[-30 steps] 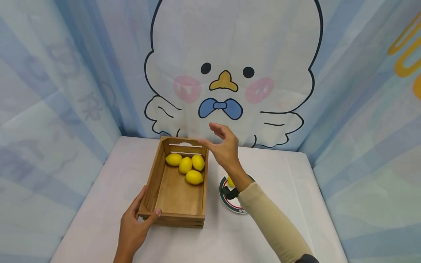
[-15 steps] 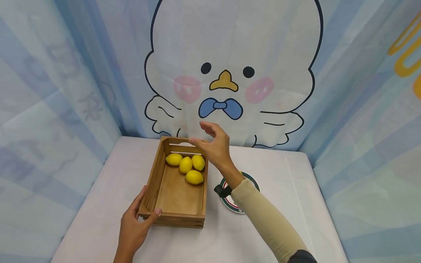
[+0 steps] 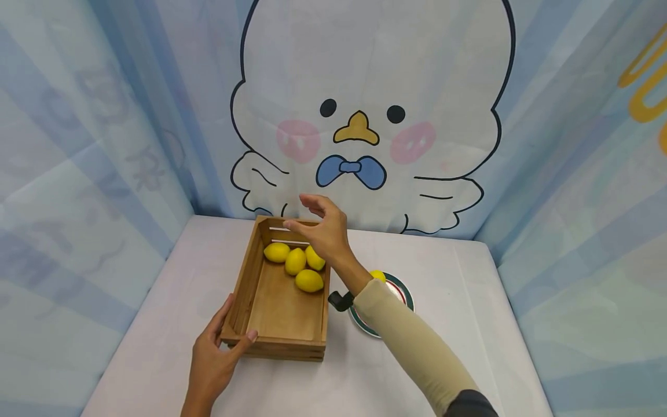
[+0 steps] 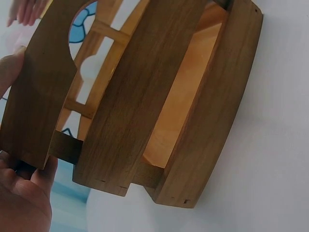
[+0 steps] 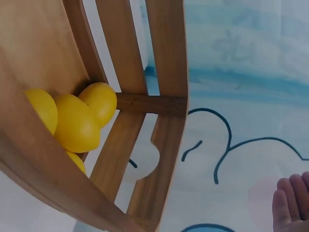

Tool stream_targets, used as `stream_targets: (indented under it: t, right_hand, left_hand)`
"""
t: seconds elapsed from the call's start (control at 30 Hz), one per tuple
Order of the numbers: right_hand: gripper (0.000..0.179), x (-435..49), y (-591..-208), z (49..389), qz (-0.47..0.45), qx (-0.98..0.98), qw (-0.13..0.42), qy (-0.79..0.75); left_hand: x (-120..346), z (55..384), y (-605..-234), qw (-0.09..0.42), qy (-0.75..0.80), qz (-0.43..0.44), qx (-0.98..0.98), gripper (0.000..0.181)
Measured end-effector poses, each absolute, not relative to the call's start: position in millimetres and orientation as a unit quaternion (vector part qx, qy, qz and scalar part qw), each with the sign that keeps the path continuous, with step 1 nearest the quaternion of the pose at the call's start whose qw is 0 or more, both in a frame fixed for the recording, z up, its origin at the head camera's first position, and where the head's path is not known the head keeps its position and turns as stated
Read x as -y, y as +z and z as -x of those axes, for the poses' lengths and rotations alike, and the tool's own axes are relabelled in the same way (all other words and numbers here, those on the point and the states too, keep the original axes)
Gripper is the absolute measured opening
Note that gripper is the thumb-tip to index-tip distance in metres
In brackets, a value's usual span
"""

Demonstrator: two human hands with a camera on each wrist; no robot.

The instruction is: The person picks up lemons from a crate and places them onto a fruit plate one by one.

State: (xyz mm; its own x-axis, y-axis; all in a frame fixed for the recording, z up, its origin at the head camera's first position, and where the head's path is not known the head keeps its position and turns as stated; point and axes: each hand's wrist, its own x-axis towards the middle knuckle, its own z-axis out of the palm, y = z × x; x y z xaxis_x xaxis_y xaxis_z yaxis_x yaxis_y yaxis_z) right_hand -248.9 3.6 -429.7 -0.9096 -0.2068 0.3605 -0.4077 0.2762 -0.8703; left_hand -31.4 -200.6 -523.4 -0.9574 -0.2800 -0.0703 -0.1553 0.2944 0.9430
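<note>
My left hand [image 3: 211, 362] grips the near left corner of a slatted wooden crate [image 3: 281, 350], thumb over the front rim. In the left wrist view the thumb [image 4: 12, 67] lies on the top slat [image 4: 43, 87], with the other fingers beyond the slat's end. Several yellow lemons [image 3: 309, 281] lie bunched at the crate's far end. Over that end hovers my right hand [image 3: 328, 231], thumb and fingers spread apart, holding nothing; it partly covers one lemon. In the right wrist view its fingers [image 5: 292, 203] show at the lower right, apart from the crate's slats [image 5: 166, 48].
Right of the crate, a round plate [image 3: 405, 289] with a green rim bears another lemon [image 3: 377, 276]; my right sleeve [image 3: 411, 341] hides part of both. A white cloth covers the table [image 3: 443, 266]. Printed curtains [image 3: 578, 202] enclose the back and sides.
My right hand has drifted left, from beside the crate's far right corner to over its far end, its pose much the same. The left hand and the crate stay put.
</note>
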Motion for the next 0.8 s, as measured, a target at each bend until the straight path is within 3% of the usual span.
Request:
stream_targets:
  t: [0.8]
  right_hand:
    - [0.059,33,-458,266,-0.211,0.806,-0.020,0.552]
  left_hand:
    - [199,30,-524,0.053,-0.574,-0.138,0.806,0.090]
